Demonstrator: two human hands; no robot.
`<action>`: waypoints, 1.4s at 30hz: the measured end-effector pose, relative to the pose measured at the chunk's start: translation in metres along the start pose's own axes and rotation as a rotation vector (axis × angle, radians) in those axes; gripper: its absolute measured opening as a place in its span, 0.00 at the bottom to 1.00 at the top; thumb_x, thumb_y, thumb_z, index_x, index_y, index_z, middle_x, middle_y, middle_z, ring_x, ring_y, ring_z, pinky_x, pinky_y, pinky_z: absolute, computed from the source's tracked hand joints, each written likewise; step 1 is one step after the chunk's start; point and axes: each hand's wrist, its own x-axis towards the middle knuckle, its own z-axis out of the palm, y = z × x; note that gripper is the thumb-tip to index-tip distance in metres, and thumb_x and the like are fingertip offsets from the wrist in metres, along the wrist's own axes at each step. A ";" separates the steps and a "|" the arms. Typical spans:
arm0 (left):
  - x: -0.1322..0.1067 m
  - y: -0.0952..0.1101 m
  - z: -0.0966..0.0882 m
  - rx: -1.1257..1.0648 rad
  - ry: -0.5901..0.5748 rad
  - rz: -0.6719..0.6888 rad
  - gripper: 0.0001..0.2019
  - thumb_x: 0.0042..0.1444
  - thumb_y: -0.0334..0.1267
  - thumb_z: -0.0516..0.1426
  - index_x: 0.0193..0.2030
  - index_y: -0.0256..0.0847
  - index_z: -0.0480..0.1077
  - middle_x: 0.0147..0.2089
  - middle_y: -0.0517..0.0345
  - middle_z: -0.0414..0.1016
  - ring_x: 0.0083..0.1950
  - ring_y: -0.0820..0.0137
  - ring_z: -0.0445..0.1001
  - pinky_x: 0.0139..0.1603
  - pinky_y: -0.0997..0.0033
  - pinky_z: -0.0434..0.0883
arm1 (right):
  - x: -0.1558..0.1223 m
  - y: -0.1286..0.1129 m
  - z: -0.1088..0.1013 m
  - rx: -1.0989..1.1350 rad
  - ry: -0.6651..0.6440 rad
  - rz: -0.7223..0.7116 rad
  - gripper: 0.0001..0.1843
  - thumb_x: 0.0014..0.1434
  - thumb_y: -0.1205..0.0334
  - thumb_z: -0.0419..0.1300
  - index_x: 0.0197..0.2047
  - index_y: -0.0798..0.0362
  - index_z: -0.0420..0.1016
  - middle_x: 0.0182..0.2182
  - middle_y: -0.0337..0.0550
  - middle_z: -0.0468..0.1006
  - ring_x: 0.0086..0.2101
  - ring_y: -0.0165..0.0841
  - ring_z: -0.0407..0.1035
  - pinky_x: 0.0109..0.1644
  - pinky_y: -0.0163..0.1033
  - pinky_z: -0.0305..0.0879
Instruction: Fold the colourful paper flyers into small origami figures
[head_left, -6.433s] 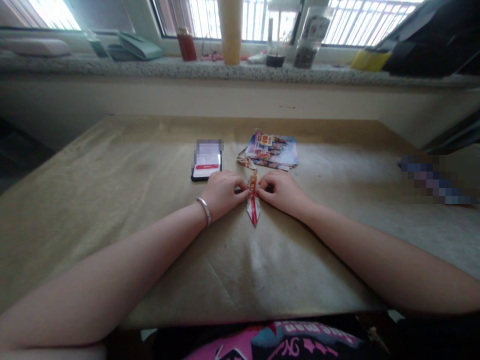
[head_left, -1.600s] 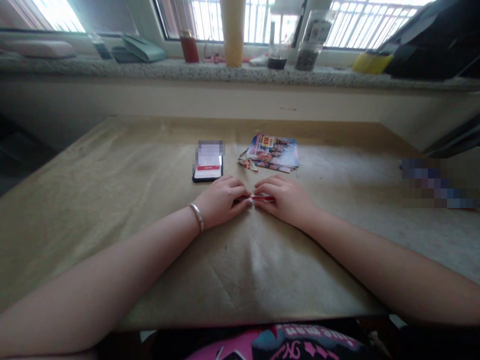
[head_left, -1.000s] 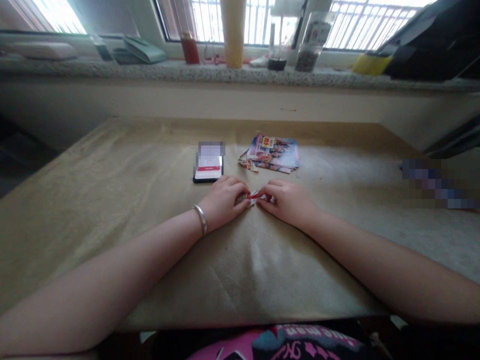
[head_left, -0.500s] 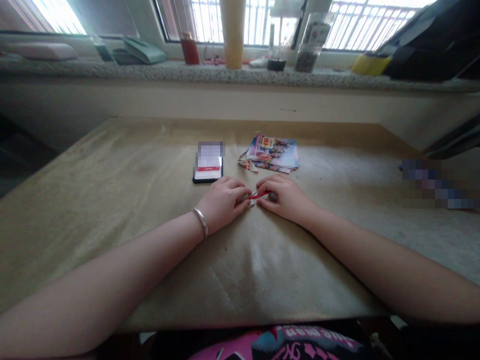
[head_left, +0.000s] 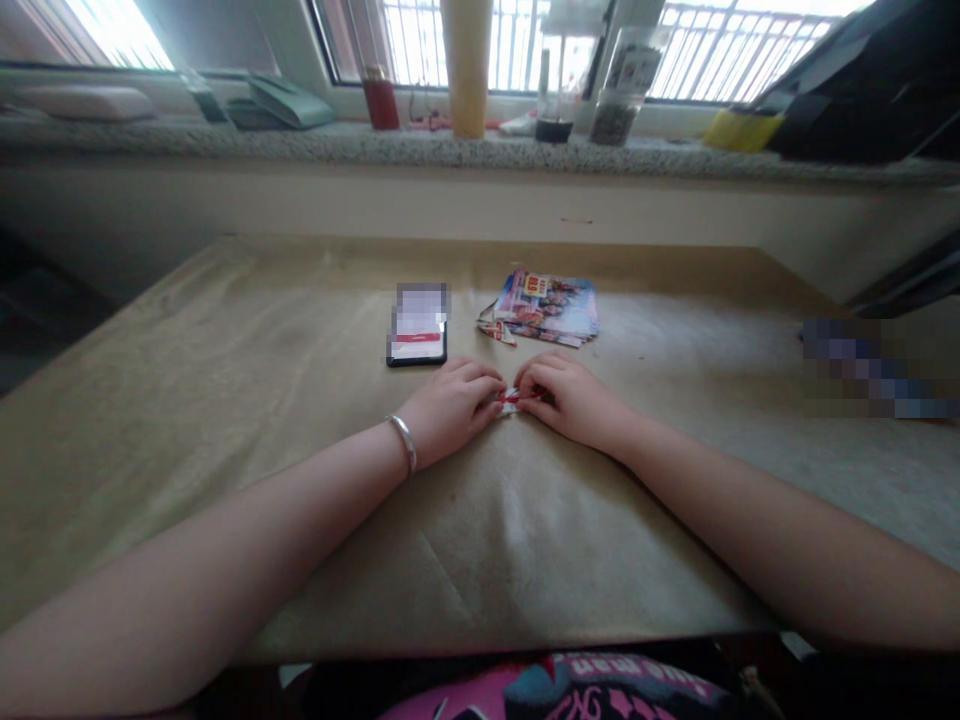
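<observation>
A small folded piece of paper, white with red, lies low over the table between my two hands. My left hand, with a silver bangle at its wrist, pinches the paper's left end. At the other end, the fingers of my right hand are closed on it. My fingers cover most of the paper, so its full shape is hidden. Just beyond my hands are a stack of colourful printed sheets and, at its left corner, a small folded printed paper piece.
A phone with a lit, blurred screen lies beyond my left hand. The table has a tan cover. A pixelated object is at the right edge. Along the stone windowsill stand a red jar, a tall yellowish cylinder and other items.
The paper between my hands lies flatter, and the red strip that was raised toward my right fingers is now lower. Both hands have barely shifted.
</observation>
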 end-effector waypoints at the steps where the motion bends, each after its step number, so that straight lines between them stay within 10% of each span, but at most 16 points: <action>1: 0.000 0.000 0.000 -0.019 -0.004 -0.015 0.12 0.61 0.37 0.53 0.46 0.34 0.73 0.49 0.48 0.74 0.51 0.62 0.68 0.56 0.59 0.66 | 0.000 -0.001 0.000 0.004 0.000 -0.004 0.05 0.58 0.64 0.59 0.31 0.52 0.67 0.37 0.46 0.75 0.40 0.36 0.67 0.47 0.43 0.63; 13: 0.001 0.000 -0.006 -0.258 0.035 -0.165 0.09 0.55 0.35 0.57 0.43 0.39 0.72 0.38 0.56 0.75 0.40 0.68 0.71 0.42 0.69 0.69 | -0.002 -0.004 -0.001 0.036 0.178 -0.082 0.06 0.57 0.67 0.59 0.30 0.52 0.65 0.38 0.45 0.70 0.38 0.32 0.67 0.42 0.38 0.66; 19: 0.001 0.001 -0.004 -0.289 0.098 -0.168 0.06 0.54 0.31 0.59 0.40 0.39 0.73 0.35 0.59 0.74 0.36 0.71 0.71 0.39 0.72 0.68 | -0.004 -0.004 0.003 0.054 0.162 0.127 0.09 0.54 0.64 0.62 0.38 0.51 0.66 0.30 0.38 0.71 0.28 0.29 0.65 0.32 0.34 0.62; 31: 0.005 -0.005 -0.001 -0.006 0.191 0.063 0.03 0.53 0.31 0.59 0.29 0.39 0.72 0.30 0.59 0.71 0.34 0.70 0.67 0.36 0.71 0.63 | -0.002 -0.006 -0.003 -0.013 0.052 0.034 0.02 0.56 0.65 0.59 0.34 0.51 0.73 0.34 0.42 0.74 0.36 0.33 0.68 0.41 0.38 0.63; 42: 0.000 -0.010 -0.010 -0.091 0.012 0.177 0.04 0.56 0.37 0.60 0.32 0.39 0.74 0.33 0.58 0.72 0.35 0.71 0.69 0.38 0.73 0.64 | -0.002 -0.004 -0.006 -0.049 -0.056 -0.065 0.07 0.57 0.59 0.60 0.37 0.52 0.74 0.36 0.46 0.77 0.40 0.37 0.69 0.46 0.41 0.64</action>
